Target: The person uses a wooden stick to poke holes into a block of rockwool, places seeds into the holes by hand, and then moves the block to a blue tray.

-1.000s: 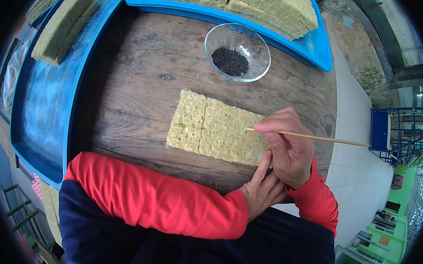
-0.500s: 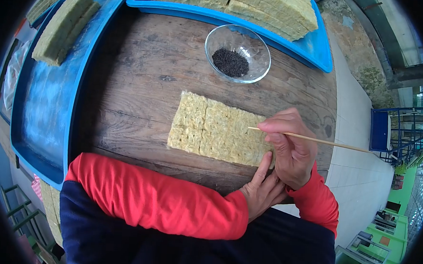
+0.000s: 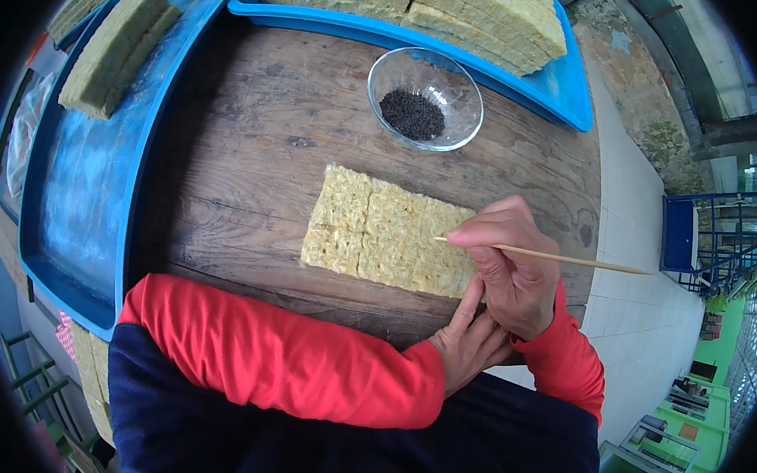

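While the right hand (image 3: pixel 517 278) pinches a wooden skewer (image 3: pixel 583 262) in closed grip, the open left hand (image 3: pixel 468 348) meets a fibrous slab (image 3: pixel 396 233), probably light, crumbly, best edge-held.

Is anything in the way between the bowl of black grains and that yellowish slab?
Nothing visible: only bare tabletop lies between the bowl and the slab. The right hand, holding the stick, is off to the side, at the slab's right end.
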A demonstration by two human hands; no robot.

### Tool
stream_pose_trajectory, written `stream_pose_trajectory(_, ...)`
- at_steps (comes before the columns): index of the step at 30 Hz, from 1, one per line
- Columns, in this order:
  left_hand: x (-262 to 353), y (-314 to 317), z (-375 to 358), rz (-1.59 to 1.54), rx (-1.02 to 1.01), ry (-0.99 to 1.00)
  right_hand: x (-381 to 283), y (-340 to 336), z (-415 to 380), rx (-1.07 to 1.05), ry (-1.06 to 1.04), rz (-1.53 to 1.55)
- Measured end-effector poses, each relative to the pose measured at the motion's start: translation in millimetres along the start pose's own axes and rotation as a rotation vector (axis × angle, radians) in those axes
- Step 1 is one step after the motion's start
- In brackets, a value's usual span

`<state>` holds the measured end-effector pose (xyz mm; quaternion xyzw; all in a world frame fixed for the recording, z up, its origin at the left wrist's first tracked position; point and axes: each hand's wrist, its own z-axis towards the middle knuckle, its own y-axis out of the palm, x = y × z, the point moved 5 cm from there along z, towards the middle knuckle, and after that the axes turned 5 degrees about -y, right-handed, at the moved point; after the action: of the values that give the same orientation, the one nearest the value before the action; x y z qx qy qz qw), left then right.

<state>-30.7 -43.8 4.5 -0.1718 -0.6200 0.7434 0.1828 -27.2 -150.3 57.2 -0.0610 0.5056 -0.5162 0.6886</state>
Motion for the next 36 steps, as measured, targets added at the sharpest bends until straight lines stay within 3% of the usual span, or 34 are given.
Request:
stream_pose_trajectory(27,0.7,0.6,0.1,0.020,-0.036,0.012,1.6,-2.6,-1.3,0.053,-0.005,0.023)
stream_pose_trajectory(33,1.1,0.8,-0.2,0.021,-0.011,0.006,6.8,-2.8,-6.0,0.087,0.125,0.031)
stream_pose_trajectory(36,0.2,0.1,-1.2,0.023,-0.022,0.025,0.9,-1.7,-1.8,0.021,0.001,-0.022)
